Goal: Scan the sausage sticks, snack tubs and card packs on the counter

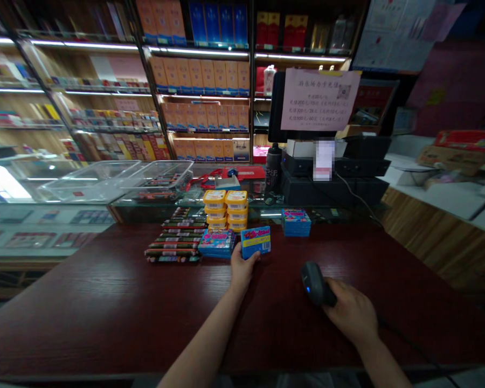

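Note:
My left hand [243, 265] grips a small blue box [256, 242] with a yellow band and a barcode facing me, held just above the counter. My right hand [351, 308] is wrapped round the handle of a black barcode scanner [315, 283], which shows a blue light. Just left of the held box sits a stack of similar blue boxes [217, 243]. Behind that stack stand two columns of yellow-lidded tubs [225, 210]. A row of dark wrapped sticks [173, 245] lies to their left. Farther right is another blue box stack [296, 222].
The dark red counter [117, 312] ends at a glass ledge. At the back stand a monitor with a pink notice [319, 99], a black bottle [272, 167] and clear plastic bins [157, 175]. A cable [412, 342] trails at right. Lit shelves [202, 108] hold boxed goods.

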Demonstrator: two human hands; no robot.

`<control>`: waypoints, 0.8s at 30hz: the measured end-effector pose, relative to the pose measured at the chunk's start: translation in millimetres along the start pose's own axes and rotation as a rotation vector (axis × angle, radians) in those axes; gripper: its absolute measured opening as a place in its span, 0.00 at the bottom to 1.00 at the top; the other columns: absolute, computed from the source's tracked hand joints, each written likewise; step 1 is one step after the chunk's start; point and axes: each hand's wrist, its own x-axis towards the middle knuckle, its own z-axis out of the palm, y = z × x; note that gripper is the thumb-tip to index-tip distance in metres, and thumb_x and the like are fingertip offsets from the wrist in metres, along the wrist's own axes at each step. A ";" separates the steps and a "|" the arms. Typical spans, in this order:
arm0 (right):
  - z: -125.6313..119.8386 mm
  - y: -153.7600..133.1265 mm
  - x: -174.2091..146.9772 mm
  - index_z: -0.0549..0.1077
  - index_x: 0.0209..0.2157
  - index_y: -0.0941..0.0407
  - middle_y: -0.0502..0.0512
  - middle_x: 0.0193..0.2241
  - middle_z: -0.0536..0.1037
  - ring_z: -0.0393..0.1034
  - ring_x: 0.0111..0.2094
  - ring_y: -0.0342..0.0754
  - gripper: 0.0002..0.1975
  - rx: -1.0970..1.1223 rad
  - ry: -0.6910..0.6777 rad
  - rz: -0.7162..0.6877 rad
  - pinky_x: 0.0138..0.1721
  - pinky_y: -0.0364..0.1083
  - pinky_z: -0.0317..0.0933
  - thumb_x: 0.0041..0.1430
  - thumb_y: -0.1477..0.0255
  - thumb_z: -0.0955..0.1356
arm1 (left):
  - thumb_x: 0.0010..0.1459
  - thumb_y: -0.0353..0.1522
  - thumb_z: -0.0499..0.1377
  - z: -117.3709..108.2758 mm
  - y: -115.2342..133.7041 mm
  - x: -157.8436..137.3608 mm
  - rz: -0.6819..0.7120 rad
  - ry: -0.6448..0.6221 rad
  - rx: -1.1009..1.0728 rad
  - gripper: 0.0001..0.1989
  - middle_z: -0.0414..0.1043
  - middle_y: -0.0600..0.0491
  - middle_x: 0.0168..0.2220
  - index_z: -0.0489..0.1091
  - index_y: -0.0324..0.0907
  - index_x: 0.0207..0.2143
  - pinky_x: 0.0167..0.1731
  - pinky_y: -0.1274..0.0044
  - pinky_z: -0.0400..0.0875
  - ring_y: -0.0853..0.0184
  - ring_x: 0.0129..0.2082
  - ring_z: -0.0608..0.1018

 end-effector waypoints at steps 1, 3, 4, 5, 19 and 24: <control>2.6 1.3 -1.0 0.69 0.43 0.54 0.54 0.36 0.79 0.74 0.36 0.50 0.14 0.016 0.013 -0.001 0.37 0.47 0.62 0.53 0.73 0.63 | 0.39 0.34 0.67 0.2 1.4 0.8 0.033 0.000 0.039 0.19 0.74 0.55 0.29 0.69 0.40 0.36 0.32 0.75 0.71 0.67 0.28 0.75; 6.1 2.9 -1.6 0.69 0.43 0.53 0.53 0.36 0.79 0.74 0.35 0.50 0.14 0.031 0.027 0.015 0.37 0.47 0.62 0.53 0.73 0.63 | 0.41 0.34 0.65 1.7 4.5 4.7 0.112 0.001 0.140 0.14 0.74 0.55 0.28 0.70 0.40 0.33 0.33 0.75 0.70 0.67 0.29 0.74; 7.3 3.4 -1.5 0.69 0.43 0.52 0.52 0.36 0.79 0.74 0.35 0.50 0.14 0.032 0.034 0.022 0.36 0.47 0.62 0.53 0.73 0.63 | 0.42 0.34 0.65 3.3 6.7 7.8 0.156 0.000 0.199 0.12 0.73 0.55 0.27 0.70 0.40 0.31 0.33 0.76 0.69 0.67 0.29 0.74; 8.3 3.7 -1.3 0.69 0.43 0.52 0.52 0.36 0.79 0.74 0.35 0.50 0.15 0.029 0.040 0.030 0.36 0.46 0.62 0.52 0.73 0.63 | 0.44 0.35 0.64 5.5 9.4 11.7 0.203 -0.002 0.264 0.10 0.72 0.56 0.26 0.70 0.40 0.29 0.32 0.76 0.68 0.67 0.28 0.73; 21.8 12.1 -0.8 0.67 0.44 0.53 0.54 0.37 0.78 0.72 0.37 0.51 0.15 0.063 0.047 -0.013 0.40 0.48 0.61 0.52 0.74 0.64 | 0.59 0.29 0.51 103.3 49.8 70.8 0.845 -0.453 1.366 0.09 0.69 0.45 0.39 0.71 0.44 0.36 0.36 0.71 0.63 0.59 0.42 0.68; 24.8 13.9 -1.2 0.67 0.44 0.54 0.54 0.37 0.78 0.72 0.37 0.51 0.16 0.072 0.028 -0.018 0.42 0.49 0.60 0.52 0.75 0.63 | 0.58 0.32 0.55 126.0 31.7 75.7 0.803 -0.446 1.346 0.07 0.69 0.45 0.40 0.73 0.43 0.35 0.37 0.70 0.63 0.58 0.43 0.67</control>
